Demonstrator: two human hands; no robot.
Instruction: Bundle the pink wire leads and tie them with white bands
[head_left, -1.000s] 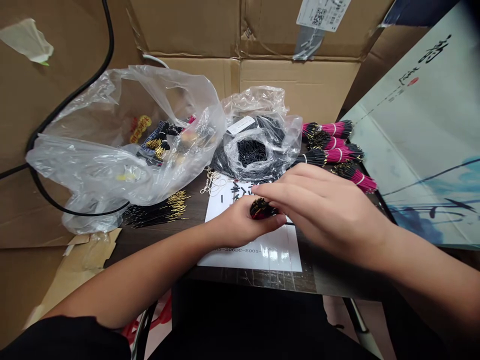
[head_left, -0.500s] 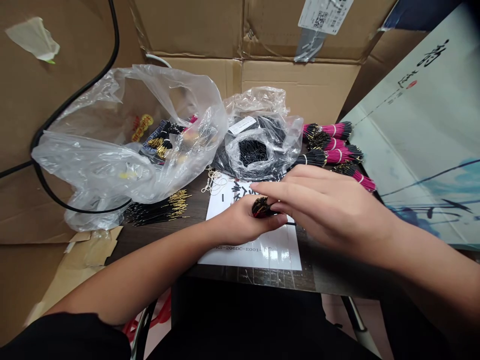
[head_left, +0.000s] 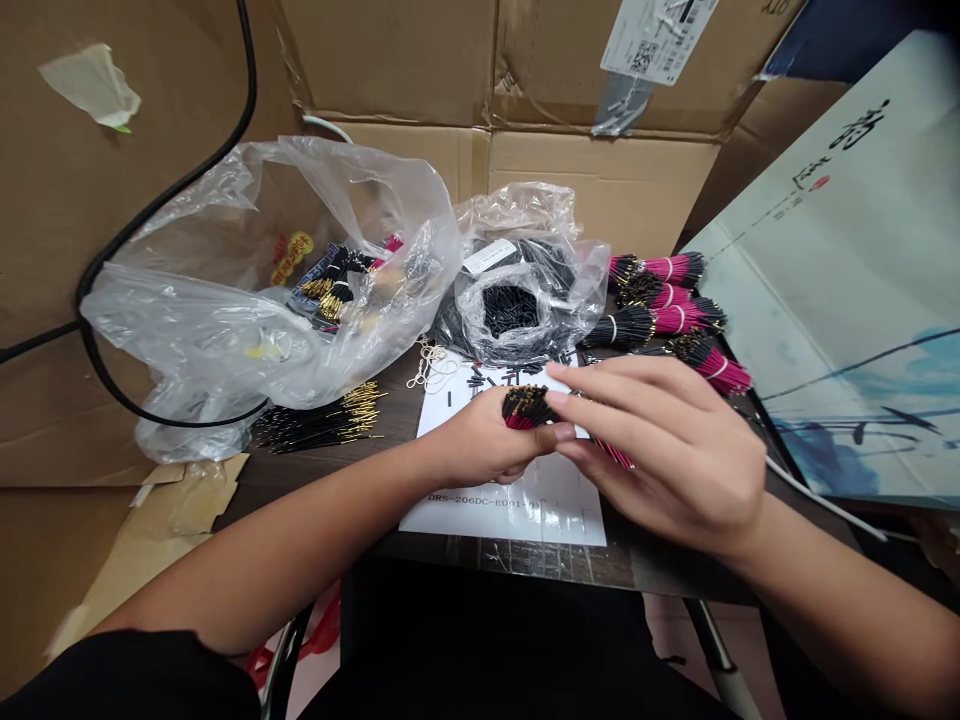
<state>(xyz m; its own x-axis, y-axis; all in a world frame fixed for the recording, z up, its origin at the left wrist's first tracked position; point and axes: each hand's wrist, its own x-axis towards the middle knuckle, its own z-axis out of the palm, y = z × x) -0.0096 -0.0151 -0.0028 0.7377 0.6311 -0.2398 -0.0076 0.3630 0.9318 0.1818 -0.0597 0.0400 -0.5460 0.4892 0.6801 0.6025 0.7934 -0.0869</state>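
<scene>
My left hand (head_left: 480, 445) is closed round a bundle of thin pink wires (head_left: 525, 408) with black sleeves and gold tips. The bundle's end sticks out above my thumb. My right hand (head_left: 667, 450) lies over the other side of the bundle, fingers stretched toward its tip, with pink strands showing under my fingers. Both hands hover over a white printed sheet (head_left: 540, 505) on the dark table (head_left: 330, 475). Small black sleeves (head_left: 491, 378) lie loose on the sheet just behind my hands.
Tied pink wire bundles (head_left: 667, 300) lie at the back right. A clear bag of black sleeves (head_left: 517, 305) sits behind the sheet, a larger clear bag (head_left: 247, 290) to the left. Loose gold-tipped black wires (head_left: 330, 420) lie beside it. Cardboard boxes (head_left: 480, 60) wall the back.
My right hand has drawn back to the right and toward me, uncovering the bundle's tip and some pink strands. The left hand has lifted the bundle slightly.
</scene>
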